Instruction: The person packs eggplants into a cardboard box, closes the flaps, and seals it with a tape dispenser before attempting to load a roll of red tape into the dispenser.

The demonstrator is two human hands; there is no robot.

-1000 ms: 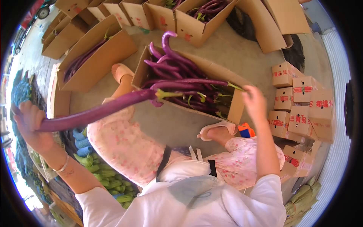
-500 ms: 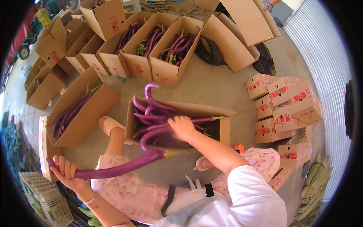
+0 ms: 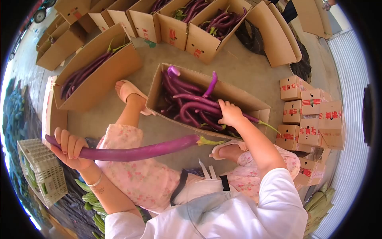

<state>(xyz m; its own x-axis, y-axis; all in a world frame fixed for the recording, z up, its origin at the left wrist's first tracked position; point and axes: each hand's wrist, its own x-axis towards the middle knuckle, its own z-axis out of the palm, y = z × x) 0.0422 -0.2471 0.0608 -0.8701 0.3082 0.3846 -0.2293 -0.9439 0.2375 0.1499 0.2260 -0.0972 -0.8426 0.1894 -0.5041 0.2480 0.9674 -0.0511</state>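
My left hand is wrapped round the thinner end of a long purple eggplant, held level above my lap with its green stem end to the right. In front of me stands an open cardboard box with many curved eggplants inside. My right hand reaches into that box and is closed on an eggplant whose green stem points right. One eggplant in the box sticks up.
Open boxes of eggplants stand in a row at the top, another box at the left. Closed cartons are stacked at the right. A plastic crate and green vegetables lie lower left.
The view has shifted, so the boxes sit elsewhere in it. The eggplant in my left hand is now apart from those in the box, which lie lower, and my right hand is farther right.
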